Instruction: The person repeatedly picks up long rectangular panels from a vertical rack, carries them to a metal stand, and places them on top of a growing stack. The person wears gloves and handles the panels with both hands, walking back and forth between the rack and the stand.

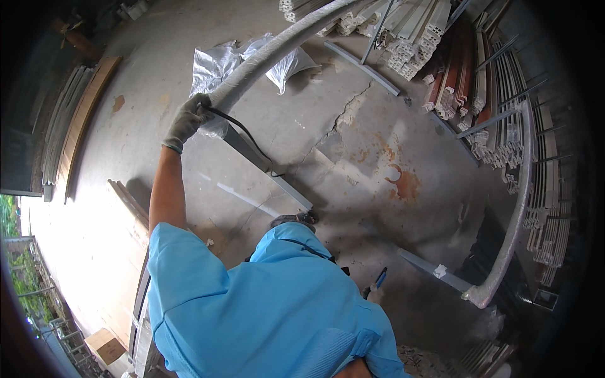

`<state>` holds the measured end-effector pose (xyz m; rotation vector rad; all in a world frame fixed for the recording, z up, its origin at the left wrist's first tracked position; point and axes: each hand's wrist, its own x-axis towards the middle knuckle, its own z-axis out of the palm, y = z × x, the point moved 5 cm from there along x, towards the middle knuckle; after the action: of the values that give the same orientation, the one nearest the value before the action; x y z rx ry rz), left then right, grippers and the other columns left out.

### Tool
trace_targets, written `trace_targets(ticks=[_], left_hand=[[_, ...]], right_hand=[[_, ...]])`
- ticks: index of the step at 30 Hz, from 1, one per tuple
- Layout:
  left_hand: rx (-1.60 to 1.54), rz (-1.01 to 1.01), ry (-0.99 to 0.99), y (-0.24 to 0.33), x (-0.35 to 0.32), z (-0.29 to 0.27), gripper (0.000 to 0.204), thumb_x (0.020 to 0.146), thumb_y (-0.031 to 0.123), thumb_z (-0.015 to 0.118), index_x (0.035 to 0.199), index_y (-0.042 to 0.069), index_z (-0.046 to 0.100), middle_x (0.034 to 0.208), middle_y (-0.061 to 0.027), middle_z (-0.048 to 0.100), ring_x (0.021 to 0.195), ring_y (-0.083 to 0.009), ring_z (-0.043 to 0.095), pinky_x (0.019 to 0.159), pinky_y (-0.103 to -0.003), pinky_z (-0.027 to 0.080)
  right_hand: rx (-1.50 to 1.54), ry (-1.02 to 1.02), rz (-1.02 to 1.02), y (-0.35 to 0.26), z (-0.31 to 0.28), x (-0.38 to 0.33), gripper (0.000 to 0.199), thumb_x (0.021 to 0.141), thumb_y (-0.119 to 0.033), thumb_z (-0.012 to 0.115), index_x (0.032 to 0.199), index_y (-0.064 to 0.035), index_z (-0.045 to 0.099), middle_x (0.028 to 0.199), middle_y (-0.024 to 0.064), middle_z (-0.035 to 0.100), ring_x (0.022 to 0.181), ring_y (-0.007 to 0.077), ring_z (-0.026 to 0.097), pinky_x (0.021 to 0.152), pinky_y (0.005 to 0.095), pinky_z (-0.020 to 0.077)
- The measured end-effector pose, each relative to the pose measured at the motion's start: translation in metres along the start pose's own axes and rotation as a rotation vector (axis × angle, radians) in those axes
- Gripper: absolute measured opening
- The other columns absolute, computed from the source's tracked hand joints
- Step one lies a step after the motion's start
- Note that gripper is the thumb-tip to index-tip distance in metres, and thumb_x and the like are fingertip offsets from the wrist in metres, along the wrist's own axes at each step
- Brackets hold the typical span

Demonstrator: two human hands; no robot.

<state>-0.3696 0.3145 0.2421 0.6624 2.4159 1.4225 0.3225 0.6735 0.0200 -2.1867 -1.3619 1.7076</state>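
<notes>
Left hand (pixel 188 120), gloved, is clamped on the end of a long wrapped bar (pixel 277 47) that runs up and away from it, with a black cord (pixel 242 132) trailing below. Grey bar (pixel 268 167) lies on the concrete floor (pixel 353 151) just beneath. Right hand is out of view.

Daylight glares lower left; dark, bent fisheye rim.

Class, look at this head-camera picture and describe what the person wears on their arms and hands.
The left hand wears a grey knitted work glove with a ribbed cuff ending at the wrist. The forearm is bare down to a short, loose, bright blue sleeve of a shirt. The right hand is not in view.
</notes>
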Motion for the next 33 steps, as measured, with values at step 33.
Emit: trace_targets(ticks=[33], left_hand=[[0.639, 0.696, 0.006, 0.123, 0.05, 0.159, 0.041, 0.082, 0.026, 0.072, 0.113, 0.002, 0.06, 0.112, -0.0183, 0.062, 0.104, -0.0364, 0.059, 0.088, -0.042, 0.047]], right_hand=[[0.416, 0.087, 0.099, 0.044, 0.015, -0.012, 0.009, 0.093, -0.017, 0.052, 0.098, -0.0091, 0.052, 0.061, 0.0022, 0.049, 0.044, 0.0131, 0.049, 0.037, 0.0287, 0.0403]])
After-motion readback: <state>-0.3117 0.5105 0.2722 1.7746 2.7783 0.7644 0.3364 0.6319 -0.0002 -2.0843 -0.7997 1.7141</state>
